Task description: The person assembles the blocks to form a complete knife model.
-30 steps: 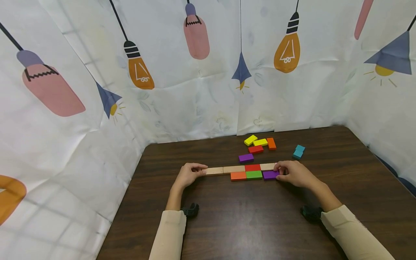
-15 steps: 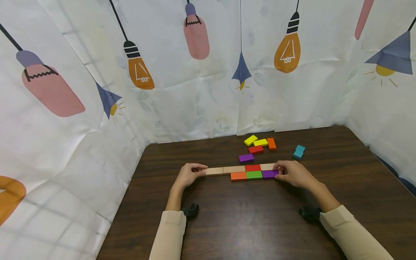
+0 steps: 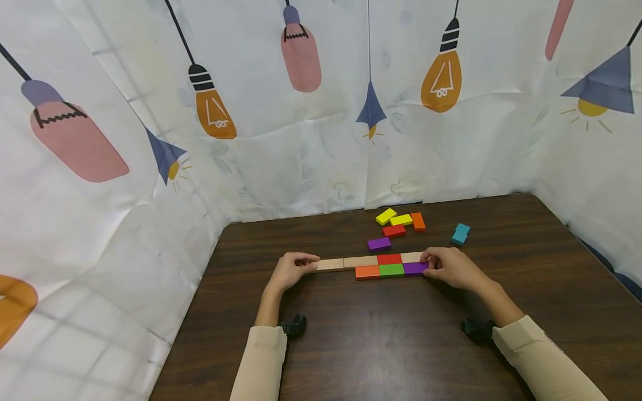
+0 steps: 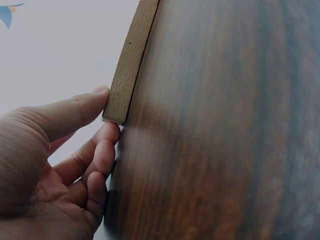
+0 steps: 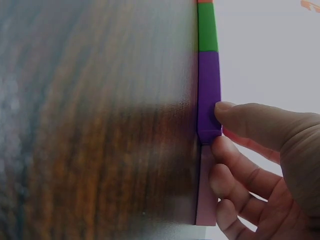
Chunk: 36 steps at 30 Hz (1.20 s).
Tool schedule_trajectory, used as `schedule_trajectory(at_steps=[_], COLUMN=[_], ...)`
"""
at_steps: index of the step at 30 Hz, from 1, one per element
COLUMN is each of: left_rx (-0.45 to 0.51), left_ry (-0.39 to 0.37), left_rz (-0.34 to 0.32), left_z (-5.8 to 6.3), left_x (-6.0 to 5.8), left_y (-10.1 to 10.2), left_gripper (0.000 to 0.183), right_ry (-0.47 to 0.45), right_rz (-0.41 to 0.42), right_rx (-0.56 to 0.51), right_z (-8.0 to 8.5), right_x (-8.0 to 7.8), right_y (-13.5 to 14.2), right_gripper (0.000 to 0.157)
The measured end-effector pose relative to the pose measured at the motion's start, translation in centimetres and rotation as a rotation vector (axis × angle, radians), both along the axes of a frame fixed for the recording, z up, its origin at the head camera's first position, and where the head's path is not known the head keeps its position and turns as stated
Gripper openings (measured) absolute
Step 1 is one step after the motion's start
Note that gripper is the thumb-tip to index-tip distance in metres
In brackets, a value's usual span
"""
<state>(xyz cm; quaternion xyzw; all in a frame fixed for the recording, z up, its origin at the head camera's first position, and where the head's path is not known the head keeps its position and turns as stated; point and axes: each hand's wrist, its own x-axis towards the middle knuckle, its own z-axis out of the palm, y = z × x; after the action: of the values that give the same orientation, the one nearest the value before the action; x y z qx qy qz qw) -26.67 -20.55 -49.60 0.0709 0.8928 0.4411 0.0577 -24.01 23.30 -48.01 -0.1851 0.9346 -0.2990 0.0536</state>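
Two plain wooden blocks (image 3: 329, 265), a red block (image 3: 389, 259) and another plain block (image 3: 411, 257) form a straight row. In front of its right part lie an orange block (image 3: 368, 272), a green block (image 3: 391, 270) and a purple block (image 3: 414, 269), end to end. My left hand (image 3: 291, 271) pinches the row's left end; the left wrist view has its thumb on the wooden block's edge (image 4: 127, 70) and fingertips against its end. With thumb and fingers, my right hand (image 3: 453, 267) holds the right end of the purple block (image 5: 209, 95). A pinkish-looking block (image 5: 206, 190) extends beyond it.
Behind the row lie a loose purple block (image 3: 379, 244), a red one (image 3: 394, 230), two yellow blocks (image 3: 385, 216) and an orange one (image 3: 418, 221). Blue blocks (image 3: 460, 234) sit farther right. A patterned curtain (image 3: 311, 167) hangs behind the dark wooden table (image 3: 361, 340).
My right hand has slid the purple block slightly left, so its gap to the green block has closed. The left hand keeps its place at the row's end.
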Motion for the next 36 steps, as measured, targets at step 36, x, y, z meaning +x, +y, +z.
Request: schedule_trajectory(at_steps=[36], left_rx=[-0.002], left_ry=[-0.002], left_rz=[-0.018], left_z=[0.2], left_x=[0.1], left_y=[-0.1], left_gripper=[0.017], right_ry=[0.122], right_rz=[-0.025], right_rx=[-0.184], right_z=[1.5], right_x=[0.1], right_y=[-0.3], right_gripper=[0.016])
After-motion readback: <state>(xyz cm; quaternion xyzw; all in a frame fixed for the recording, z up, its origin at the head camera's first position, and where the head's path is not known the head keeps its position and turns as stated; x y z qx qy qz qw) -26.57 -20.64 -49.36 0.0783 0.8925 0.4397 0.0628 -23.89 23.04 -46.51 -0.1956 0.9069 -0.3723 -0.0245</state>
